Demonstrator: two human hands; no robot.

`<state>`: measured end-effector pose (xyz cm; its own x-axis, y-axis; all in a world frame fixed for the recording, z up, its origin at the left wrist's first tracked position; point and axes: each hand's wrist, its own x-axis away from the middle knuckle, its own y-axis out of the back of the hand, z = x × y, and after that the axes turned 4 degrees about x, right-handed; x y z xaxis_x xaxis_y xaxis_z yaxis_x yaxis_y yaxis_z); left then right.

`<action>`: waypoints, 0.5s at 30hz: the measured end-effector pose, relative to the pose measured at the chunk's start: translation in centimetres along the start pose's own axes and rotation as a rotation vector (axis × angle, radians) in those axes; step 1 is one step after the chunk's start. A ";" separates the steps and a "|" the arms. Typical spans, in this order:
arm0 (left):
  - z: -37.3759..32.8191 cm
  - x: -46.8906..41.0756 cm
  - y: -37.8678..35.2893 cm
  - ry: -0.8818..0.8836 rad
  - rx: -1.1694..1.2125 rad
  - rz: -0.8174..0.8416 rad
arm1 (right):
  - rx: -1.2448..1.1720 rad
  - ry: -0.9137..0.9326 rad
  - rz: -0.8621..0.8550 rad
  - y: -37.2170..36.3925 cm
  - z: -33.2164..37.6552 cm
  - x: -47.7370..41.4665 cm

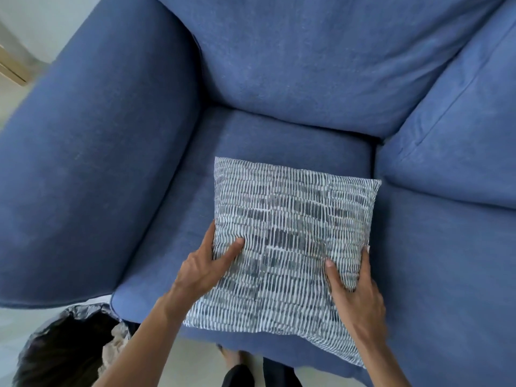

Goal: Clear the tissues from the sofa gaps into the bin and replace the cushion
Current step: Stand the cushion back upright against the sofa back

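Note:
A square cushion (290, 233) with a grey and white dashed pattern lies over the front half of the blue sofa seat (279, 135). My left hand (206, 263) grips its left edge, thumb on top. My right hand (354, 289) grips its right edge, thumb on top as well. At the lower left stands a bin (64, 344) lined with a dark bag, and crumpled tissue (117, 342) shows inside at its right side. No tissue shows in the sofa gaps that I can see.
The sofa's wide left armrest (92, 163) runs beside the seat. A second seat and back cushion (452, 135) continue to the right. Pale floor (195, 364) and my feet show below the seat's front edge.

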<state>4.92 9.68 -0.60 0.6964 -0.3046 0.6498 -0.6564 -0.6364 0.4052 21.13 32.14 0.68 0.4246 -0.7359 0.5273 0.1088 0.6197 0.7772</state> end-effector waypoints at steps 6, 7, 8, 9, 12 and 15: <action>-5.5 -2.5 4.6 -0.104 0.172 -0.030 | -0.176 0.118 -0.038 3.0 3.9 -1.3; -6.6 -2.9 5.6 -0.113 0.162 -0.025 | -0.197 0.128 -0.037 3.8 4.8 -1.6; -7.9 -3.3 6.8 -0.129 0.146 -0.013 | -0.216 0.136 -0.036 4.7 5.6 -2.0; -8.8 -4.1 8.0 -0.149 0.117 0.002 | -0.241 0.143 -0.033 5.8 6.4 -2.3; -12.4 -5.5 11.3 -0.177 0.009 0.051 | -0.326 0.147 0.023 9.1 8.8 -3.9; -15.0 -6.8 12.8 -0.259 0.004 0.085 | -0.389 0.160 0.085 12.6 10.6 -5.8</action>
<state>-12.59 14.21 9.86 0.6899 -0.5280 0.4952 -0.7152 -0.6031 0.3533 10.49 41.33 11.08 0.5771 -0.6454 0.5004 0.3851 0.7554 0.5302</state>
